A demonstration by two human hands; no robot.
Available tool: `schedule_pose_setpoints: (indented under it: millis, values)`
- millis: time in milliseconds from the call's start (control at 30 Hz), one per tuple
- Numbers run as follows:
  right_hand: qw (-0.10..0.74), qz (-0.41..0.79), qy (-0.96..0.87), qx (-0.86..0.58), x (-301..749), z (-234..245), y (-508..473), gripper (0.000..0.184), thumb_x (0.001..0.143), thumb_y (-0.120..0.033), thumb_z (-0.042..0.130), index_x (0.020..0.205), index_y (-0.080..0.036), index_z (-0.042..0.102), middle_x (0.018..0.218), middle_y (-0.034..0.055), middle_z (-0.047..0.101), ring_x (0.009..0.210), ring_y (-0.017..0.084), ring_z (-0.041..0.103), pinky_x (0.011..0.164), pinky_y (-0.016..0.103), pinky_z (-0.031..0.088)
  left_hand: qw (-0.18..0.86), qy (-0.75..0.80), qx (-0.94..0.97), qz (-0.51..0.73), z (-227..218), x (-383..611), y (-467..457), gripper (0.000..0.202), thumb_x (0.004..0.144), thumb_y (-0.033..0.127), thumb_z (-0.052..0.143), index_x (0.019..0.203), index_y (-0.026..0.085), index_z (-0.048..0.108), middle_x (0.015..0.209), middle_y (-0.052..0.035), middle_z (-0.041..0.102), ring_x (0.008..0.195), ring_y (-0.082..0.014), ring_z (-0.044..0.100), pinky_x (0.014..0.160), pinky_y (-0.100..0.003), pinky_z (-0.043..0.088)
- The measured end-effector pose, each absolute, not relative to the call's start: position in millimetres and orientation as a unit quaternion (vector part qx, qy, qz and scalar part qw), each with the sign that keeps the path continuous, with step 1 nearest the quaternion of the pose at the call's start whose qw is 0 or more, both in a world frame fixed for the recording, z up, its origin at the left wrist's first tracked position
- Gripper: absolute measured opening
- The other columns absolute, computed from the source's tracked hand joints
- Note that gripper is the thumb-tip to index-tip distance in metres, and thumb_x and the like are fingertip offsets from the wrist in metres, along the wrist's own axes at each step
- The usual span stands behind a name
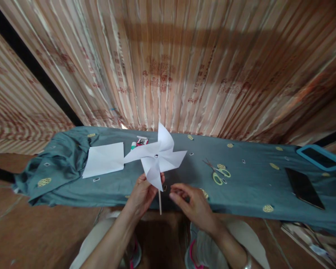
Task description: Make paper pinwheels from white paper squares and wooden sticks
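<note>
A white paper pinwheel (156, 157) with a metal pin at its centre stands on a thin wooden stick (159, 201). My left hand (142, 192) is closed round the stick just under the paper blades and holds the pinwheel upright over the near edge of the cloth. My right hand (190, 200) hovers a little to the right of the stick, fingers loosely curled and apart, holding nothing that I can see.
A low surface covered in teal cloth (249, 183) carries a folded white sheet (104, 160), a glue stick (133, 145), a small red and white item (142, 141), green-handled scissors (220, 173), a dark phone (304, 187) and a blue-cased tablet (320, 157). A striped curtain hangs behind.
</note>
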State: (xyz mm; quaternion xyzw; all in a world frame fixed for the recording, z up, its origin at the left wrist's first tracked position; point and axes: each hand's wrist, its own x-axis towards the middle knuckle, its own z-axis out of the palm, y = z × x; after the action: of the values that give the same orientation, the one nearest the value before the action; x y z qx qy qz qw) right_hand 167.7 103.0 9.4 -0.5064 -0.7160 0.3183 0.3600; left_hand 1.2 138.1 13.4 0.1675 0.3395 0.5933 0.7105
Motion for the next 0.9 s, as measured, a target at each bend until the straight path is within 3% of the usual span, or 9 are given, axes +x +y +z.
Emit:
schedule_pose_setpoints:
  millis: [67,167,400,600,733,900]
  values:
    - [0.291,0.434,-0.698,-0.490,153.3,2.4,97.9,0.019,0.083,-0.033,0.066,0.094,-0.018,0.071,0.078,0.0005,0.073,0.064,0.012,0.063,0.058,0.022,0.046,0.711,0.329,0.166,0.599,14.7,1.6,138.3,0.051,0.050,0.010,0.086,0.098,0.014,0.071,0.066,-0.0010,0.070,0.077,-0.0224,0.072,0.084,-0.037,0.059]
    - [0.279,0.498,-0.668,-0.478,138.8,-6.4,93.7,0.017,0.083,-0.028,0.064,0.074,-0.015,0.069,0.062,-0.0020,0.066,0.057,0.011,0.057,0.054,0.021,0.039,0.711,0.320,0.169,0.603,17.4,2.7,137.9,0.051,0.051,0.007,0.084,0.100,0.015,0.070,0.066,-0.0002,0.070,0.073,-0.0204,0.071,0.083,-0.036,0.058]
    - [0.333,0.472,-0.664,-0.475,147.9,-12.4,101.3,0.025,0.089,-0.030,0.055,0.071,-0.016,0.065,0.064,-0.0012,0.063,0.060,0.011,0.056,0.060,0.022,0.041,0.697,0.357,0.241,0.573,15.6,5.7,133.4,0.028,0.055,0.023,0.087,0.078,0.014,0.076,0.072,-0.0033,0.073,0.063,-0.0105,0.063,0.067,-0.020,0.051]
    - [0.351,0.455,-0.672,-0.467,152.1,-8.9,105.3,0.026,0.091,-0.031,0.054,0.073,-0.016,0.065,0.064,-0.0015,0.064,0.059,0.011,0.057,0.058,0.021,0.045,0.660,0.441,0.297,0.530,11.9,12.7,130.9,0.029,0.050,0.031,0.088,0.072,0.016,0.078,0.067,-0.0051,0.074,0.067,-0.0160,0.065,0.068,-0.025,0.049]
    - [0.369,0.341,-0.731,-0.462,157.2,8.9,104.1,0.021,0.091,-0.031,0.055,0.079,-0.020,0.067,0.067,-0.0015,0.069,0.060,0.014,0.064,0.057,0.023,0.049,0.639,0.454,0.308,0.539,12.5,12.8,133.3,0.028,0.049,0.031,0.088,0.070,0.017,0.078,0.064,-0.0046,0.073,0.066,-0.0160,0.064,0.067,-0.024,0.047]
    - [0.456,0.051,-0.763,-0.455,175.5,38.2,97.5,0.015,0.092,-0.019,0.053,0.096,-0.021,0.068,0.078,0.0011,0.073,0.069,0.015,0.068,0.066,0.027,0.055,0.614,0.471,0.317,0.548,9.8,7.9,136.6,0.027,0.052,0.029,0.087,0.074,0.016,0.079,0.070,-0.0052,0.075,0.065,-0.0141,0.063,0.067,-0.023,0.048]
